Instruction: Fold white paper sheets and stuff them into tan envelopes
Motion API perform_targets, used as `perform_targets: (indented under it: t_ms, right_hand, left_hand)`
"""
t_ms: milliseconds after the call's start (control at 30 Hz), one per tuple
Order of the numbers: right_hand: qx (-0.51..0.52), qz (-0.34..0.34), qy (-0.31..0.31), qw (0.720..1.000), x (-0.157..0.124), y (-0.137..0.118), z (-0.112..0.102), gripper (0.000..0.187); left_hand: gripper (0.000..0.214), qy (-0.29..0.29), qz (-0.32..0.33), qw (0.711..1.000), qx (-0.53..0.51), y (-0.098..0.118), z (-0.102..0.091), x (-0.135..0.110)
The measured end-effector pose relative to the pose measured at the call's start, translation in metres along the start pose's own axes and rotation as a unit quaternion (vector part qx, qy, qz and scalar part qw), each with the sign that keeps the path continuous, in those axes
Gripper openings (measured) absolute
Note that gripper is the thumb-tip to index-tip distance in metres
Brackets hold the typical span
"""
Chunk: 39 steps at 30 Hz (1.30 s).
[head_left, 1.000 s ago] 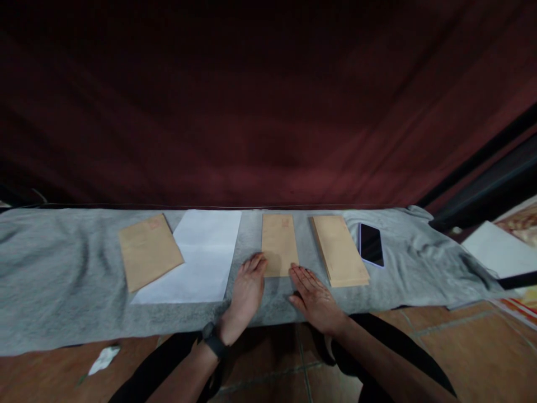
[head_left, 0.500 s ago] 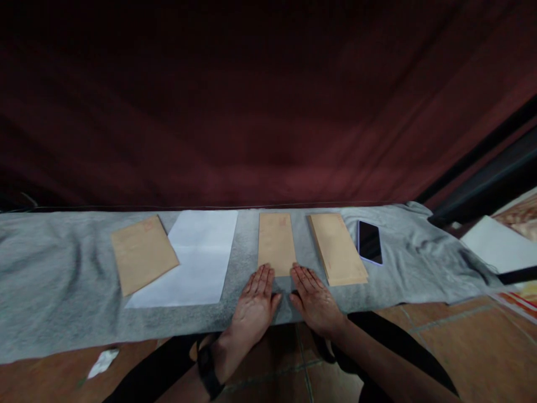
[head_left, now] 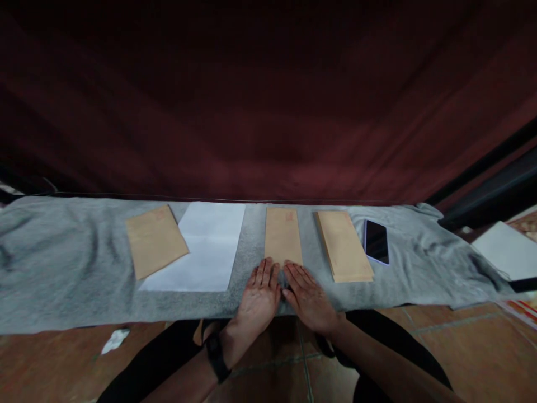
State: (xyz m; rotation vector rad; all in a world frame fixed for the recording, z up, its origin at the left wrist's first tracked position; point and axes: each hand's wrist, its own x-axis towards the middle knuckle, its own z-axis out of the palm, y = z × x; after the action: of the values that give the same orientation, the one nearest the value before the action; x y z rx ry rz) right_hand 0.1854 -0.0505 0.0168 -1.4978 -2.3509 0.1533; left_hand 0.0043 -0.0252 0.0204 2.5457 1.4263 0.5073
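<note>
A brown paper envelope [head_left: 283, 235] with a small red print in its upper right corner lies upright in front of me on the grey cloth. My left hand [head_left: 259, 296] rests flat with its fingertips on the envelope's near left corner. On the near edge, toward the right, lie the fingers of my right hand [head_left: 311, 298], also flat and stretched out. The two hands sit close together, palms down, and cover the near end of the envelope. Neither is gripping anything.
A stack of brown envelopes [head_left: 344, 246] and a phone [head_left: 376, 242] lie to the right. At left, another brown envelope [head_left: 157, 242] overlaps white paper [head_left: 210, 246]. The grey cloth [head_left: 84, 263] covers a narrow surface, with a dark red curtain [head_left: 268, 134] behind it.
My hands have drawn slightly closer together at the envelope's near edge, their fingertips now covering more of it. The whole view has shifted a little, moving things rightward and up.
</note>
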Motion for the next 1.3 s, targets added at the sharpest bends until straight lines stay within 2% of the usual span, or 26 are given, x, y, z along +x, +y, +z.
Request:
perform_targets:
  t_ms: [233, 333, 433, 533, 633, 700, 867, 933, 1000, 1033, 1067, 1100, 1167, 1233, 1300]
  right_hand:
    - [-0.027, 0.024, 0.013, 0.999, 0.007, 0.013, -0.009, 0.041]
    - [-0.053, 0.04, 0.008, 0.998, 0.017, 0.008, -0.012, 0.035]
    - [-0.082, 0.065, -0.013, 0.994, 0.027, 0.003, -0.012, 0.026]
    - [-0.107, 0.078, -0.023, 0.991, 0.035, -0.001, -0.012, 0.022]
    - [-0.132, 0.081, -0.023, 0.988, 0.041, -0.004, -0.012, 0.021]
    - [-0.143, 0.082, -0.027, 0.986, 0.044, -0.006, -0.012, 0.021]
    - [-0.14, 0.102, -0.007, 0.985, 0.051, -0.008, -0.018, 0.024]
    - [-0.093, 0.122, 0.025, 0.988, 0.055, 0.0, -0.025, 0.025]
    - [0.008, 0.164, 0.083, 0.983, 0.059, 0.012, -0.034, 0.023]
    - [0.082, 0.192, 0.12, 0.971, 0.061, 0.018, -0.039, 0.025]
    - [0.171, 0.226, 0.161, 0.946, 0.063, 0.024, -0.043, 0.028]
    - [0.271, 0.255, 0.194, 0.908, 0.064, 0.028, -0.045, 0.03]
    - [0.467, 0.295, 0.228, 0.802, 0.064, 0.029, -0.046, 0.033]
    - [0.614, 0.313, 0.221, 0.69, 0.063, 0.021, -0.04, 0.034]
    - [0.691, 0.33, 0.202, 0.61, 0.062, 0.008, -0.031, 0.036]
  left_hand:
    - [0.039, 0.004, -0.062, 0.996, -0.056, -0.009, -0.008, 0.007]
    - [0.038, 0.039, -0.088, 0.99, -0.098, -0.014, -0.005, 0.014]
    - [0.046, 0.081, -0.117, 0.973, -0.181, -0.019, -0.001, 0.024]
    - [0.053, 0.091, -0.181, 0.941, -0.272, -0.025, 0.001, 0.035]
    - [0.06, 0.072, -0.248, 0.898, -0.357, -0.029, 0.002, 0.045]
    - [0.065, 0.059, -0.268, 0.87, -0.409, -0.027, 0.001, 0.05]
    - [0.058, 0.061, -0.234, 0.823, -0.514, -0.012, -0.012, 0.056]
    - [0.06, 0.065, -0.218, 0.798, -0.559, -0.005, -0.019, 0.058]
    - [0.066, 0.061, -0.215, 0.763, -0.606, -0.001, -0.023, 0.06]
    - [0.066, 0.059, -0.223, 0.747, -0.624, 0.001, -0.024, 0.06]
    - [0.066, 0.056, -0.239, 0.732, -0.636, 0.002, -0.023, 0.061]
    - [0.064, 0.052, -0.257, 0.718, -0.645, 0.003, -0.022, 0.061]
    - [0.063, 0.036, -0.289, 0.689, -0.663, 0.006, -0.019, 0.061]
    - [0.062, 0.013, -0.293, 0.662, -0.69, 0.009, -0.018, 0.062]
    - [0.057, 0.008, -0.28, 0.653, -0.704, 0.012, -0.018, 0.062]
